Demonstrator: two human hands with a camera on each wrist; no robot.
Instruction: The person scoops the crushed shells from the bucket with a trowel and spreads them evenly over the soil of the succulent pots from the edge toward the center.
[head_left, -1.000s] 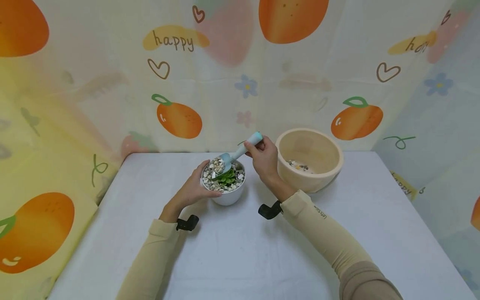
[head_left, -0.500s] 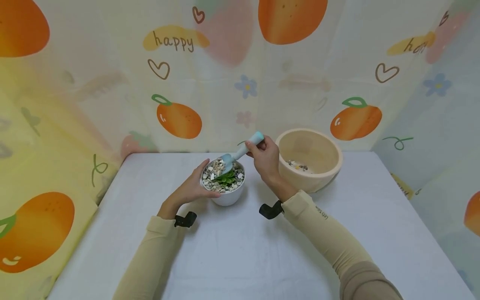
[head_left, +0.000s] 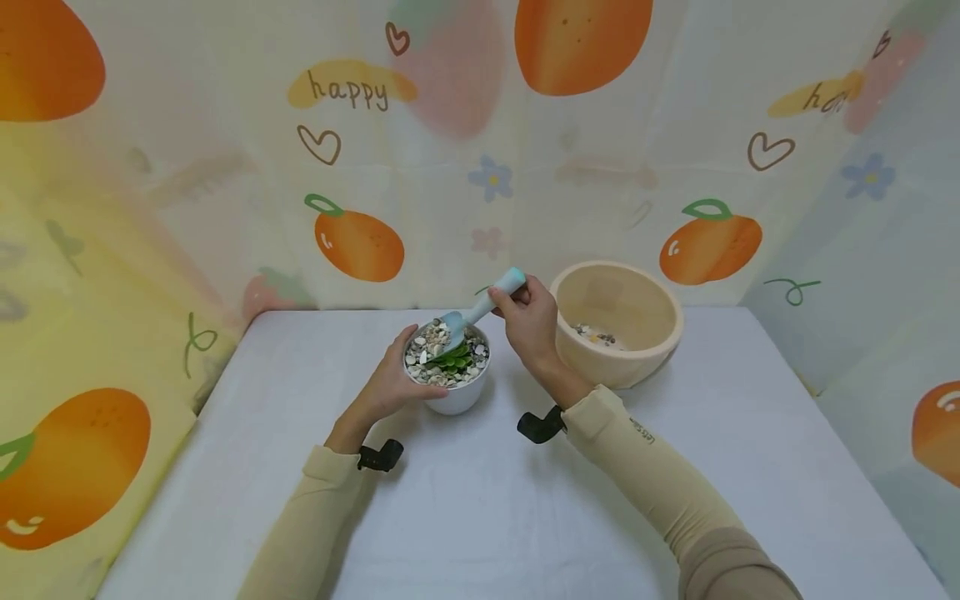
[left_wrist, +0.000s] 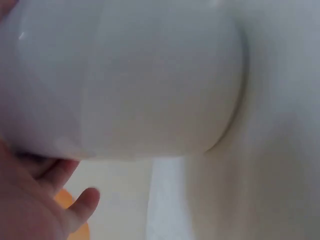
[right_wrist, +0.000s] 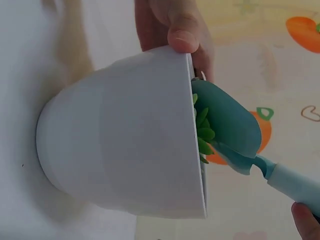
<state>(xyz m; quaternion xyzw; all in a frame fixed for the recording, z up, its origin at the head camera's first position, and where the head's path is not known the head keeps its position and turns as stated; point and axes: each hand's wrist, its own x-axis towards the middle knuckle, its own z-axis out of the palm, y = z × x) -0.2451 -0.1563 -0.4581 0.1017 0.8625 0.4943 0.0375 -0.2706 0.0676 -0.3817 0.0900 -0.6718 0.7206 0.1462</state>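
Observation:
A white plant pot [head_left: 456, 402] stands on the table, filled with pale pebbles [head_left: 468, 375] around a small green succulent [head_left: 453, 359]. My left hand [head_left: 390, 382] grips the pot at its left rim, thumb along the front. My right hand [head_left: 529, 327] holds a light blue hand trowel [head_left: 482, 307] by its handle, tilted down to the left. The trowel's blade [right_wrist: 227, 120] lies over the pebbles beside the succulent's leaves, with pebbles on and around it. In the left wrist view the white pot wall [left_wrist: 150, 85] fills most of the frame.
A large beige bowl-shaped planter [head_left: 615, 367] stands just right of my right hand, with a few small pebbles [head_left: 595, 335] at its bottom. A white cloth covers the table [head_left: 465, 525]. Behind hangs a fruit-print curtain [head_left: 442, 225] along the table's back edge.
The hands, trowel and pot keep nearly the same places. The head view has shifted slightly, so the scene sits a little lower in the frame.

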